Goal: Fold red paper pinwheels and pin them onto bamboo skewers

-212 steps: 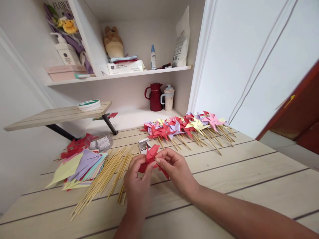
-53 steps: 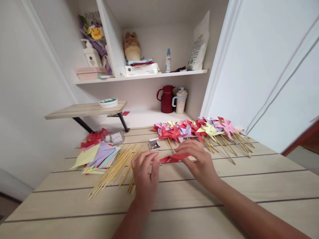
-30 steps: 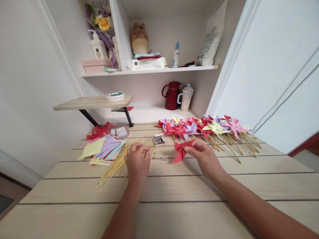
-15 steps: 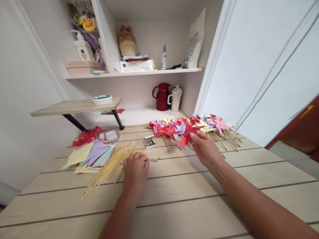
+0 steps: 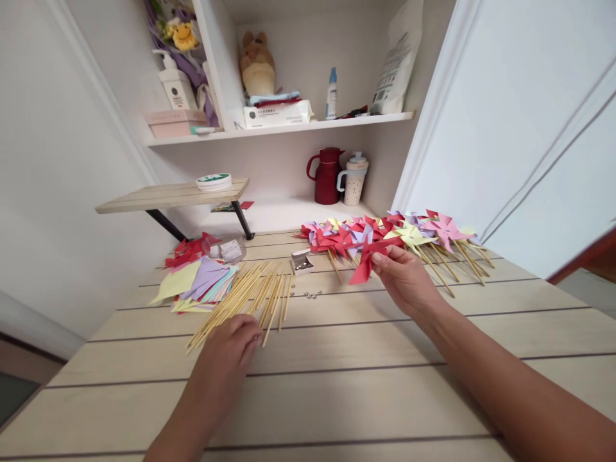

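Observation:
My right hand [image 5: 407, 279] is closed on a red paper pinwheel [image 5: 368, 260], held just in front of the row of finished pinwheels on sticks [image 5: 399, 236]. My left hand [image 5: 231, 350] lies on the table at the near ends of the pile of bamboo sticks [image 5: 245, 298]; its fingers are curled down over the stick tips, and I cannot see whether a stick is gripped. A small open box of pins [image 5: 301, 261] sits between the sticks and the pinwheels, with a few loose pins [image 5: 312, 295] in front of it.
Coloured paper squares [image 5: 199, 285] and red cut pieces [image 5: 187, 249] lie at the left with a clear bag [image 5: 226, 249]. A small raised wooden shelf [image 5: 173, 196], a red jug [image 5: 328, 174] and a cup [image 5: 353, 179] stand behind. The wall is close on the right.
My left hand has slid back toward me along the sticks. My right hand still holds the red pinwheel near the finished row, slightly lower than before.

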{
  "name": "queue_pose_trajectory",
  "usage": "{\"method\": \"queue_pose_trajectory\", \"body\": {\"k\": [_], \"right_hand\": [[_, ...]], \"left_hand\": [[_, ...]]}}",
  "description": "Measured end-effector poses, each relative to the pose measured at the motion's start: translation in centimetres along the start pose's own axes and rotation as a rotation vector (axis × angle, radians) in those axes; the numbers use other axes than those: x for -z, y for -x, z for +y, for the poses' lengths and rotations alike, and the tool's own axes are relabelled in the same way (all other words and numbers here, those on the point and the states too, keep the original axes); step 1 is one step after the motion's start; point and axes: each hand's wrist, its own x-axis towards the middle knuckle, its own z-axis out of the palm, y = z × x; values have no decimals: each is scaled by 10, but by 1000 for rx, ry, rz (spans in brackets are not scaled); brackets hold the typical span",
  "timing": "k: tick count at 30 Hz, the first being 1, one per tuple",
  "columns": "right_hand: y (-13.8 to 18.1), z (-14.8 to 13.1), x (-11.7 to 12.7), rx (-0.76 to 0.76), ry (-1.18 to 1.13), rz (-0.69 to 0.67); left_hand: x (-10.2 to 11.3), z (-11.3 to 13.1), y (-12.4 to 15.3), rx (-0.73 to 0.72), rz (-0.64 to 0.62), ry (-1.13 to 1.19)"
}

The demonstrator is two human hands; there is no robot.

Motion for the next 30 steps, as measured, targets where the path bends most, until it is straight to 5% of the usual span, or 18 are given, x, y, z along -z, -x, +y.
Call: {"method": "queue_pose_trajectory", "body": {"k": [10, 14, 19, 25, 30], "right_hand": [[-2, 3, 2, 36, 87, 14], [-3, 3, 3, 26, 72, 14], [-2, 3, 1, 15, 63, -8], [2, 2, -3, 2, 88, -13], [4, 3, -4, -5, 118, 1]], "left_hand": [[-7, 0, 27, -121, 132, -173], [-5, 8, 23, -153, 19, -273], [-5, 9, 9, 32, -70, -457], [-21, 4, -9, -135, -68, -389], [-31, -1, -12, -130, -132, -317]]}}
